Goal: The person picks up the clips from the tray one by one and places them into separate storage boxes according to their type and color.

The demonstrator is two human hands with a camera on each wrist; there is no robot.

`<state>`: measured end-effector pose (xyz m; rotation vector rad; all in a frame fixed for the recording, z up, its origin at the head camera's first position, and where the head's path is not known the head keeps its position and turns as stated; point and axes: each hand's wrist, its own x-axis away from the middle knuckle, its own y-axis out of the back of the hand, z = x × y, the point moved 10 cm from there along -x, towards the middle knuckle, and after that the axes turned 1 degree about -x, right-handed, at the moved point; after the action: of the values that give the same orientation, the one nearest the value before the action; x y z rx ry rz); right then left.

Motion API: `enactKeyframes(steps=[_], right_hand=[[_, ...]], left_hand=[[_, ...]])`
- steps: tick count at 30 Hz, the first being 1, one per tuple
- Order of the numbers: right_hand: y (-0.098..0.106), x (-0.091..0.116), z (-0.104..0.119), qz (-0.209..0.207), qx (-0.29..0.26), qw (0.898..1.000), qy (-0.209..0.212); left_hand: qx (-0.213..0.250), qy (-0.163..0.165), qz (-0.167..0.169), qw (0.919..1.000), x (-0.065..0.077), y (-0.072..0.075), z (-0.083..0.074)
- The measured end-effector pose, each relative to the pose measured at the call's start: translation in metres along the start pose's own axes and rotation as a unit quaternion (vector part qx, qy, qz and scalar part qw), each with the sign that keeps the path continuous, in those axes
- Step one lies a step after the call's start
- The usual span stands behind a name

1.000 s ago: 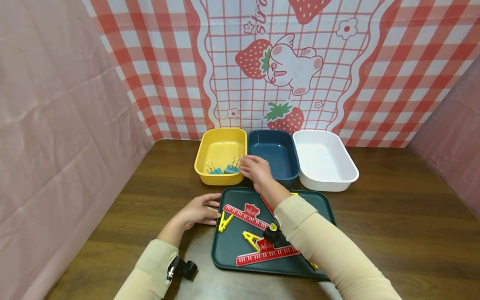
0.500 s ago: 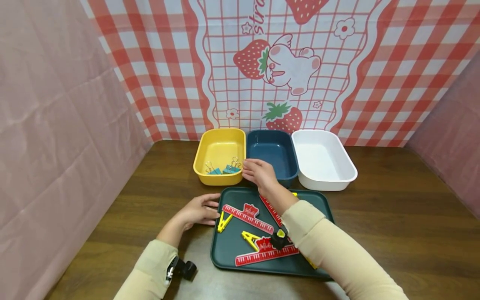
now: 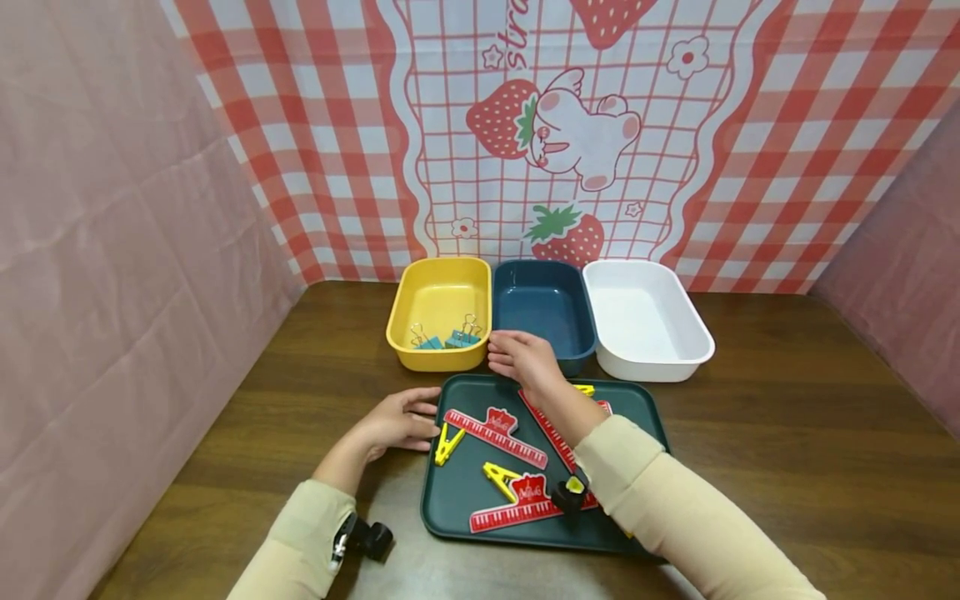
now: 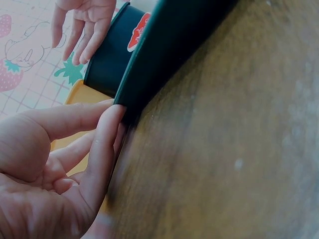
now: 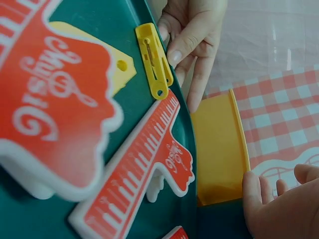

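My right hand hovers empty, fingers loosely extended, by the corner where the yellow bin and dark blue bin meet. Teal binder clips lie in the yellow bin. My left hand rests its fingertips against the left rim of the dark green tray; its fingers look relaxed in the left wrist view. On the tray lie red piano-pattern ruler clips and yellow clothespins. In the right wrist view, one clothespin lies close to the left fingers. My right forearm hides part of the tray.
A white bin stands right of the blue one, the bins side by side behind the tray. Everything rests on a brown wooden table. A checked strawberry cloth hangs behind, with pink cloth at the left.
My right hand has drawn back from the yellow bin's corner, toward me and slightly right, uncovering more of the tray. The left hand and the clips have stayed in place.
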<state>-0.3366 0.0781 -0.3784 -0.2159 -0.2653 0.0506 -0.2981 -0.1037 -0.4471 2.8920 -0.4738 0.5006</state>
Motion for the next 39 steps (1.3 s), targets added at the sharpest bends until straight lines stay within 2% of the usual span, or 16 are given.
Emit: enactKeyframes(steps=[12,32,39], right_hand=[[0.012,0.013,-0.012,-0.014,0.043,0.999,-0.017],[0.027,0.035,-0.033,-0.036,0.097,0.994,-0.027],[0.029,0.041,-0.041,-0.027,0.139,0.99,-0.028]], left_hand=[[0.001,-0.01,0.012,0.9999,0.001,-0.002,-0.002],[-0.005,-0.015,0.012,0.9998,0.005,-0.003,-0.005],[-0.007,-0.012,0.012,0.9998,0.006,-0.005,-0.005]])
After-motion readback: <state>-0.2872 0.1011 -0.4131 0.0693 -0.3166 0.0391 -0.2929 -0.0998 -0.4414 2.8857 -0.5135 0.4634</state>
